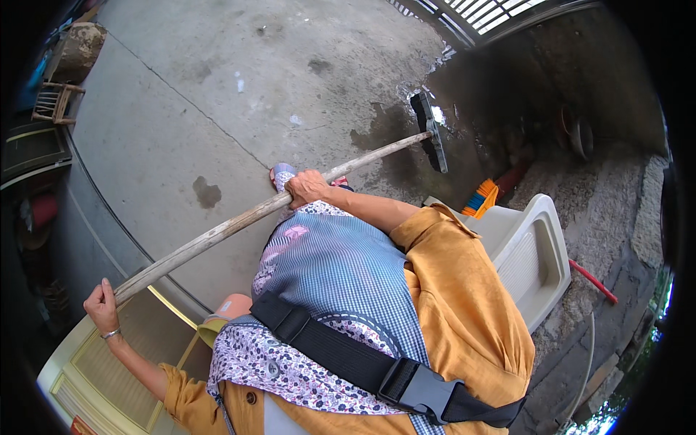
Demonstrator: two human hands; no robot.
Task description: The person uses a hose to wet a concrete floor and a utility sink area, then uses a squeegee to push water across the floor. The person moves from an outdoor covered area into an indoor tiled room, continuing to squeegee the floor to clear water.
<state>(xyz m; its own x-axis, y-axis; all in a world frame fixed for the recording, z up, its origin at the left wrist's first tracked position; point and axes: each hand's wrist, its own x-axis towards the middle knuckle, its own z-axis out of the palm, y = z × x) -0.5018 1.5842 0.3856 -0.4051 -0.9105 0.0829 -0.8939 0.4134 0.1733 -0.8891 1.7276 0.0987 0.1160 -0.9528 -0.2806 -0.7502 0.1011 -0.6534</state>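
Left hand (101, 308) gripping a pole (217, 233) by its end at eight o'clock, right hand (307, 188) wrapped round it near centre, dark head (439, 151) on wet floor (388, 119) towards one o'clock, white sink (557, 246) towards four

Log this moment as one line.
wooden pole: held two-handed | left hand: near end | right hand: mid-shaft | dark tool head: far end, at wet concrete

Left hand (102, 310) holding the near end of a wooden pole (210, 238), right hand (307, 188) clasping its middle, dark flat head (435, 145) toward the concrete floor's (217, 80) right edge
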